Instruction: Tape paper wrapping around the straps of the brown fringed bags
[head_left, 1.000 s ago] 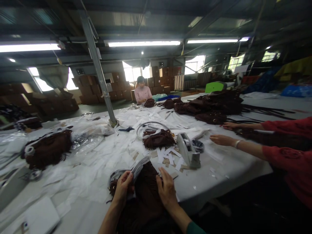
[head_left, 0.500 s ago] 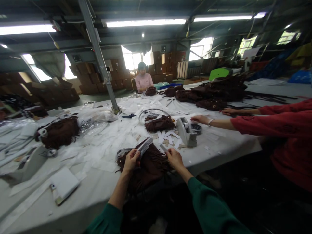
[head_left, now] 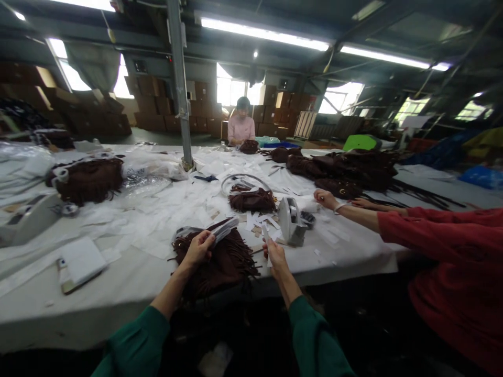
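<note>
A dark brown fringed bag (head_left: 220,264) lies at the table's front edge before me. My left hand (head_left: 199,247) is closed on a strap wrapped in whitish film (head_left: 225,229), just above the bag's top. Right of the bag, my right hand (head_left: 276,256) pinches a narrow white paper strip (head_left: 265,233), raised off the table. Loose white and tan strips (head_left: 261,222) are scattered beyond that hand. Next to them stands a grey tape dispenser (head_left: 291,224). Another brown fringed bag (head_left: 252,200), with a pale looped handle, rests farther back.
A co-worker's red-sleeved arms (head_left: 424,225) reach in from the right. Brown bags (head_left: 346,170) are heaped behind them. A metal post (head_left: 183,104) rises through the table. Leftward lie a white pad (head_left: 82,259), a second dispenser (head_left: 31,220) and a bag (head_left: 88,180). Someone sits opposite (head_left: 241,125).
My view has turned slightly, shifting the nearby bag and tools left. The strip in my right hand now stands more upright. The co-worker's near hand has moved away from the dispenser.
</note>
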Demonstrator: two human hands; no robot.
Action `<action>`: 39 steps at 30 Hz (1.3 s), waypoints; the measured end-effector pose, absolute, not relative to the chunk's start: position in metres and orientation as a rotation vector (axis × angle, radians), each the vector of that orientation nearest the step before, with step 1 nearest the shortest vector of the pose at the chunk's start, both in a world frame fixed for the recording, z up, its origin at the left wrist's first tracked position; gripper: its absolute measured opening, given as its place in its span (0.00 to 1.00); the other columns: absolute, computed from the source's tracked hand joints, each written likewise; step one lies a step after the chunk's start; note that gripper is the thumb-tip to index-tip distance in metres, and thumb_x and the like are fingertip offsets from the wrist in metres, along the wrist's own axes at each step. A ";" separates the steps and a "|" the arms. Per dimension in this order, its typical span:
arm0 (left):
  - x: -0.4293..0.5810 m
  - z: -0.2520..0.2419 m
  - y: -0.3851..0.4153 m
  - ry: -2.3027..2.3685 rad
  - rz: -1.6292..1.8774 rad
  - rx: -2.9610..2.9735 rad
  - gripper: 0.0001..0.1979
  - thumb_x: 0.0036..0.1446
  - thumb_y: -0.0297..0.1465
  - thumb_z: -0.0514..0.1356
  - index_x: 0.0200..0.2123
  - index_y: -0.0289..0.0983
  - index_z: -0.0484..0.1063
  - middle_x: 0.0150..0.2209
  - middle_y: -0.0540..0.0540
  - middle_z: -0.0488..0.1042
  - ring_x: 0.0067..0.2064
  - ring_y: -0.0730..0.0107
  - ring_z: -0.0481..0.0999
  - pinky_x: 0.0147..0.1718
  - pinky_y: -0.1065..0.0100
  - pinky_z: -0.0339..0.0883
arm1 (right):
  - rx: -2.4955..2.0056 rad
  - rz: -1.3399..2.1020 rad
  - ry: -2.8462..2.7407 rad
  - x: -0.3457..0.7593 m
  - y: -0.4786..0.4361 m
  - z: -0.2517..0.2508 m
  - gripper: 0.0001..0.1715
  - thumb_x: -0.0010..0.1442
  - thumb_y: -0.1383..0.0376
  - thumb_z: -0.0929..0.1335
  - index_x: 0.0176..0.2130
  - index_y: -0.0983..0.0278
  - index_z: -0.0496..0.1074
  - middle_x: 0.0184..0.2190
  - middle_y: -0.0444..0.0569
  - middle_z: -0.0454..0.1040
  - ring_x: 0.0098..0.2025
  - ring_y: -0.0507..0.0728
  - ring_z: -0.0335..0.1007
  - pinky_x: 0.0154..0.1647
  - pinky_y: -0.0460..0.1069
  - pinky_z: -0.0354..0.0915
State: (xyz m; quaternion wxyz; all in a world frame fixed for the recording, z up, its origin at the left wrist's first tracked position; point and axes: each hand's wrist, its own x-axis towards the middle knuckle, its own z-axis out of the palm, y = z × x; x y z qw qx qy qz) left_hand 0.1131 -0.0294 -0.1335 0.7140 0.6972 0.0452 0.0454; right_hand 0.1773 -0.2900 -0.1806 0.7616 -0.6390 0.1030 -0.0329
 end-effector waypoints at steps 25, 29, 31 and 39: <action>0.118 -0.138 -0.029 0.085 0.113 1.524 0.18 0.52 0.47 0.60 0.32 0.36 0.67 0.19 0.57 0.62 0.11 0.80 0.61 0.08 0.79 0.51 | -1.691 -0.133 0.159 0.186 -0.289 -0.176 0.33 0.48 0.36 0.66 0.24 0.64 0.70 0.12 0.42 0.67 0.14 0.52 0.61 0.14 0.46 0.57; 0.120 -0.139 -0.030 0.109 0.138 1.487 0.19 0.52 0.48 0.59 0.30 0.37 0.66 0.17 0.58 0.60 0.11 0.80 0.60 0.08 0.78 0.50 | -1.808 -0.270 0.078 0.191 -0.293 -0.164 0.33 0.48 0.38 0.67 0.30 0.65 0.75 0.21 0.47 0.74 0.26 0.57 0.70 0.24 0.47 0.63; 0.121 -0.140 -0.030 0.127 0.155 1.460 0.21 0.52 0.50 0.59 0.28 0.37 0.65 0.17 0.58 0.61 0.11 0.79 0.60 0.08 0.78 0.48 | -1.835 -0.363 0.068 0.196 -0.297 -0.153 0.34 0.48 0.38 0.66 0.35 0.65 0.75 0.32 0.52 0.77 0.37 0.61 0.72 0.32 0.48 0.65; 0.132 -0.133 -0.026 0.161 0.173 1.315 0.22 0.50 0.52 0.59 0.28 0.38 0.62 0.18 0.57 0.64 0.11 0.80 0.59 0.08 0.77 0.50 | -1.803 -0.049 -0.142 0.183 -0.260 -0.120 0.30 0.52 0.42 0.66 0.37 0.64 0.73 0.19 0.43 0.70 0.15 0.51 0.62 0.15 0.45 0.57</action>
